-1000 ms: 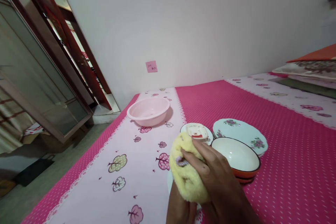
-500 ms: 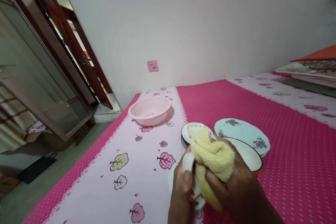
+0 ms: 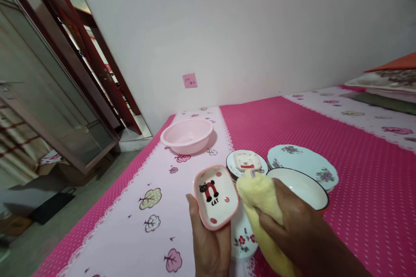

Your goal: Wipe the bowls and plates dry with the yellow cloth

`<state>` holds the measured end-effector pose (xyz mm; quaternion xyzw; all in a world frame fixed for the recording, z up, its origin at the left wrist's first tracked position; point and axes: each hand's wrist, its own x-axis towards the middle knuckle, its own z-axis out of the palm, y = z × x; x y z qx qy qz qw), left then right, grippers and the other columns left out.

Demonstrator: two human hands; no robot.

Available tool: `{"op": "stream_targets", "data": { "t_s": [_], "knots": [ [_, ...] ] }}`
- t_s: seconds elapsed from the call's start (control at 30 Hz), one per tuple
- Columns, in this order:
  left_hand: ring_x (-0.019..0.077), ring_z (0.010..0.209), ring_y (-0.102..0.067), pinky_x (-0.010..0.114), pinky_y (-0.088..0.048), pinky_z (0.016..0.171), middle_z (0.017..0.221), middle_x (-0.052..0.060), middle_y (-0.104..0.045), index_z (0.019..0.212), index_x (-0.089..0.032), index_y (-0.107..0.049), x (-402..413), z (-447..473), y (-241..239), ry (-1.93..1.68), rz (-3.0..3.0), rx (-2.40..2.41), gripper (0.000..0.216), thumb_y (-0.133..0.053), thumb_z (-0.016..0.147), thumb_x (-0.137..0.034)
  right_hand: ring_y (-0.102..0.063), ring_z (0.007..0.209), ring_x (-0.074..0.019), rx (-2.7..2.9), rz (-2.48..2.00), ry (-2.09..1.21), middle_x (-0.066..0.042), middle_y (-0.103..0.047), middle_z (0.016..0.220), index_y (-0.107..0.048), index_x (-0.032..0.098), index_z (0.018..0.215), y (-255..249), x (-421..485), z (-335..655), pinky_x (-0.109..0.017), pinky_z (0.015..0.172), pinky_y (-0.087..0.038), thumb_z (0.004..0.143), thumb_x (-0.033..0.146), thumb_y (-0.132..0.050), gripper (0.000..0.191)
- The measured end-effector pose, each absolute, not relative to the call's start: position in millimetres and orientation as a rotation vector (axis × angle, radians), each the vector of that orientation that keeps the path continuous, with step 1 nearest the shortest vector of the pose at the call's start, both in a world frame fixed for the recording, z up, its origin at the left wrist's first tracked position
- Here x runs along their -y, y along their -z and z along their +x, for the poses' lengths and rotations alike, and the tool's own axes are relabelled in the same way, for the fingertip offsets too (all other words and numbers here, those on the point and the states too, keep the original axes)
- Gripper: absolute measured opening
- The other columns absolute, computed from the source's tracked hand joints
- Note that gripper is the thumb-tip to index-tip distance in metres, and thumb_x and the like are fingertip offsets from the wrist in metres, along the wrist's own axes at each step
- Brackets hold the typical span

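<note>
My left hand (image 3: 208, 242) holds up a small pink-rimmed dish (image 3: 215, 196) with a cat picture and the word CAT, its inside facing me. My right hand (image 3: 297, 225) grips a yellow fluffy cloth (image 3: 263, 207) just right of the dish, touching its edge. Below the dish lies a white saucer with red flowers (image 3: 242, 240). Behind are a small stack of plates topped by a little white dish (image 3: 247, 162), a white bowl with an orange outside (image 3: 300, 186) and a pale blue floral plate (image 3: 302, 162).
A pink plastic basin (image 3: 186, 135) stands further back on the pink tree-patterned strip of cloth (image 3: 152, 225). The magenta dotted cover (image 3: 364, 190) spreads to the right. Folded bedding (image 3: 386, 88) lies at the far right. A glass-doored frame (image 3: 58, 108) and the floor are on the left.
The cat dish has been turned and raised so its inside faces me. The cloth has come off it and moved to the right with my right hand.
</note>
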<state>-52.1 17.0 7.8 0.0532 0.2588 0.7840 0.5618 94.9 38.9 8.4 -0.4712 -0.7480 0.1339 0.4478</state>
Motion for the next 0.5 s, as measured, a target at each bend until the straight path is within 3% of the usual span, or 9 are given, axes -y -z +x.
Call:
{"op": "stream_targets", "data": {
  "t_s": [0.17,0.27,0.37,0.5],
  "knots": [
    [0.0338,0.135,-0.058,0.047,-0.045,0.116,0.128,0.013,-0.075,0.119,-0.020,-0.078,-17,-44,-2,-1.637,0.395,-0.551,0.059,-0.056,0.092,-0.067,-0.073,0.088,-0.0304,1.576,-1.149,-0.613,-0.008,-0.076,0.095,-0.068,0.027,0.103,-17,-28,91,-0.044,0.081,-0.063,0.087,0.043,-0.065,0.023],
    [0.0328,0.140,-0.053,0.047,-0.042,0.117,0.142,0.012,-0.066,0.139,-0.022,-0.064,-14,-37,2,-1.568,0.645,-0.638,0.059,-0.054,0.096,-0.061,-0.073,0.077,-0.0283,1.515,-1.081,-0.788,-0.007,-0.076,0.087,-0.071,0.027,0.104,-21,-19,86,-0.039,0.069,-0.064,0.089,0.048,-0.066,0.026],
    [0.0341,0.142,-0.050,0.048,-0.042,0.117,0.146,0.011,-0.063,0.145,-0.026,-0.057,-13,-36,-1,-1.562,0.849,-0.854,0.058,-0.058,0.096,-0.057,-0.071,0.070,-0.0261,1.558,-1.049,-0.684,-0.006,-0.074,0.084,-0.069,0.027,0.116,-26,-13,81,-0.038,0.068,-0.065,0.091,0.043,-0.063,0.030],
    [0.0365,0.149,-0.040,0.050,-0.039,0.120,0.148,0.008,-0.061,0.138,-0.030,-0.064,-13,-40,-2,-1.590,0.816,-0.885,0.051,-0.070,0.089,-0.043,-0.069,0.116,-0.0319,1.770,-0.953,-0.431,-0.013,-0.066,0.132,-0.057,0.029,0.142,-27,-11,79,-0.042,0.093,-0.062,0.091,0.028,-0.060,0.052]
  ]
}}
